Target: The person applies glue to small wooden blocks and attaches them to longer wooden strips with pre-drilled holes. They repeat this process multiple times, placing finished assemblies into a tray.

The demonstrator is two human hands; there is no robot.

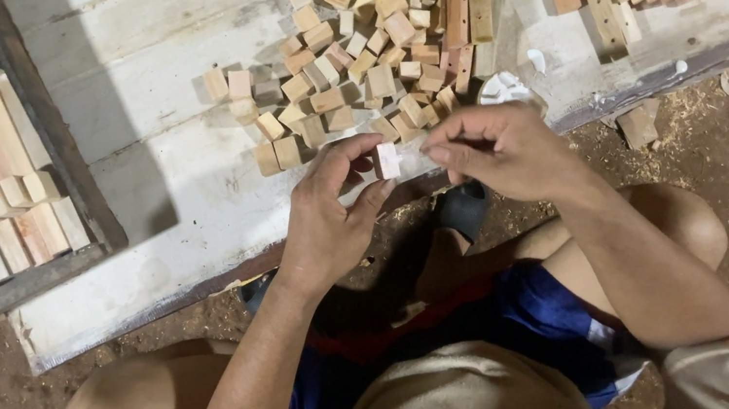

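The left hand (324,226) pinches a small pale block (389,160) between thumb and fingertips just above the board (154,185) edge, the right hand (498,148), fingers curled and apparently empty, closing beside it, near the block pile (363,47).

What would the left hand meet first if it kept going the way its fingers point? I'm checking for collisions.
Probably the right hand: the left hand, pinching a small wooden block, points toward its fingertips, though depth is unclear.
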